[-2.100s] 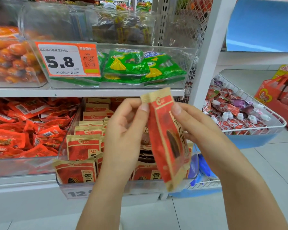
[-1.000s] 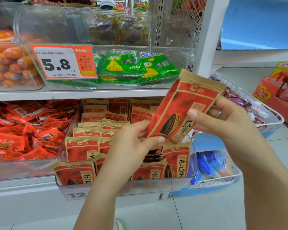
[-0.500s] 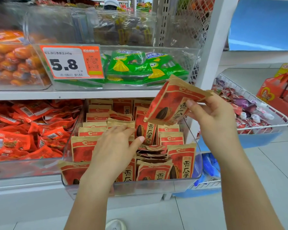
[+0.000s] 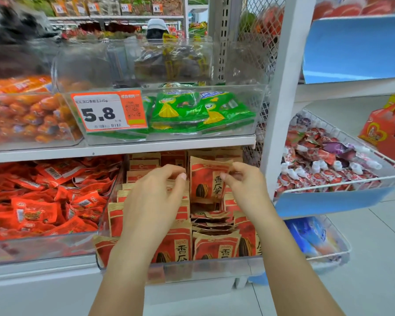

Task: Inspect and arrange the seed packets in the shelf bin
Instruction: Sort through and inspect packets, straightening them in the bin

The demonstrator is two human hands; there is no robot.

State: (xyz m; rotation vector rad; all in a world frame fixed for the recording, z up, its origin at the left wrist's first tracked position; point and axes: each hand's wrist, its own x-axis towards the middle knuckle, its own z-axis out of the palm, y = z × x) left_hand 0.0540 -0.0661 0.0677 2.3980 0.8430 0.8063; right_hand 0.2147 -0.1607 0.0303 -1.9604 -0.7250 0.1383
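Packet (image 4: 209, 179) lowered upright into bin (image 4: 203, 269) | right fingers (image 4: 226, 176) pinch top corner

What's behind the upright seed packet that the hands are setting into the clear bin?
Behind the upright seed packet stand more rows of the same red-and-tan packets, only their top edges showing, inside the clear bin. The packet and both hands cover the rest, so the bin's back wall is hidden.
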